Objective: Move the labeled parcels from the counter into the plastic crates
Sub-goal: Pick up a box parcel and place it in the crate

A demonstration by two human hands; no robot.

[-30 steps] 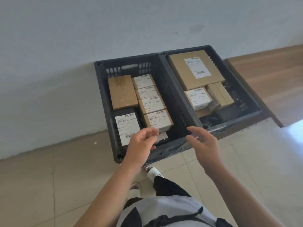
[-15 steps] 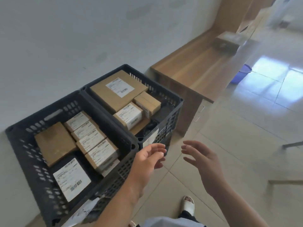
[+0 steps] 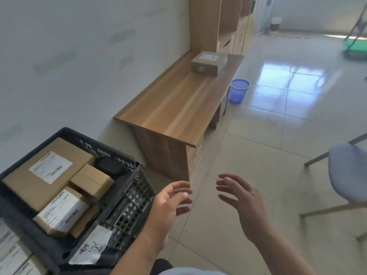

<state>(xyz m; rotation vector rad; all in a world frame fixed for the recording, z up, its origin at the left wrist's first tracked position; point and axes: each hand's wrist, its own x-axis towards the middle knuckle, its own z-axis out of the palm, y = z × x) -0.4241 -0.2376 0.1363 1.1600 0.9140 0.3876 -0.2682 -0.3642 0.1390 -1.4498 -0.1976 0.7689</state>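
Both hands are empty: the left hand [image 3: 170, 201] and right hand [image 3: 241, 201] float above the floor, fingers loosely spread. Beside the left hand, a dark plastic crate [image 3: 131, 197] holds labeled parcels. One parcel [image 3: 208, 63] sits on the far wooden counter [image 3: 178, 104].

Left of the left hand [image 3: 168, 203], the crate [image 3: 127, 199] is dark matt plastic lattice, holding matt brown cardboard parcels [image 3: 45, 175] with white paper labels. Beyond both hands, the counter [image 3: 174, 104] is smooth wood-grain laminate; the floor [image 3: 278, 120] is glossy pale tile.
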